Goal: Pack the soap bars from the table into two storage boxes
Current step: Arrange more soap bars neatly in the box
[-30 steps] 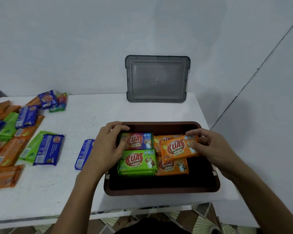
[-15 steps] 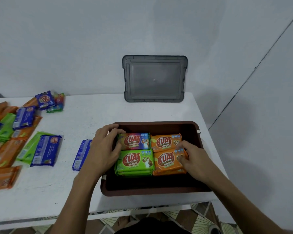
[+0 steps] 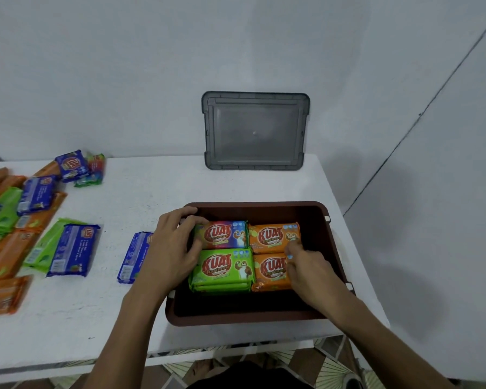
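A brown storage box (image 3: 236,318) stands at the table's front right. Inside lie four KUAT soap stacks: a multicoloured bar (image 3: 225,234) back left, a green bar (image 3: 225,269) front left, an orange bar (image 3: 272,237) back right and another orange bar (image 3: 270,272) front right. My left hand (image 3: 171,248) reaches over the box's left wall, its fingers curled round the left end of the multicoloured bar. My right hand (image 3: 312,270) grips the right end of the front orange bar with bent fingers.
A blue soap bar (image 3: 132,256) lies just left of the box. Several more blue, green and orange bars (image 3: 26,214) are spread over the left of the white table (image 3: 141,197). A grey lid (image 3: 254,130) leans against the back wall.
My right hand brought an orange bar down from above the box and set it on the front right stack, where it still holds it. My left hand stayed at the multicoloured bar.
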A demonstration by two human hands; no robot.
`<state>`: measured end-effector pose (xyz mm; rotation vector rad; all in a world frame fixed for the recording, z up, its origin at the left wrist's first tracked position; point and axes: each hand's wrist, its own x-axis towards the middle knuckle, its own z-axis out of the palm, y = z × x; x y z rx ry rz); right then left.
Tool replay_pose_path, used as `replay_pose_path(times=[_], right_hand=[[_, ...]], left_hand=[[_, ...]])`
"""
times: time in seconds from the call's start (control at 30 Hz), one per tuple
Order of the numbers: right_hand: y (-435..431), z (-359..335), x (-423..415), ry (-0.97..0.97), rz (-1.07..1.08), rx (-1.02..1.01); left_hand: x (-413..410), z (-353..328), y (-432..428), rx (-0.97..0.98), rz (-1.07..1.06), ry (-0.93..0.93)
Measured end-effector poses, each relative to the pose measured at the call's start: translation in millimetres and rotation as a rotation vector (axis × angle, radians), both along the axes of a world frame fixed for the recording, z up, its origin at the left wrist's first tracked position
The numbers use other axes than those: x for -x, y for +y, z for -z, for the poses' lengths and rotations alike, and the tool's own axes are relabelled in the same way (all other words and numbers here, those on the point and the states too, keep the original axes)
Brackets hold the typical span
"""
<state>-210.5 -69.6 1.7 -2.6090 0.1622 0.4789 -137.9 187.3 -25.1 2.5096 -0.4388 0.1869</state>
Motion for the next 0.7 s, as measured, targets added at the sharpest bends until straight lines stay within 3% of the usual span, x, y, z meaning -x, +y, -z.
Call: replay_pose_path(times=[0.23, 0.47, 0.7], right_hand=[[6, -25, -23, -0.132, 0.022, 0.079], [57, -55, -68, -0.238, -0.141, -0.133], [158, -49, -116, -0.283, -0.345, -0.235]], left_hand=[[7, -3, 12, 0.141, -0.005, 0.055], [13, -14, 76, 0.212, -0.116, 0.194], [22, -8, 166, 0.078, -0.387, 0.237]])
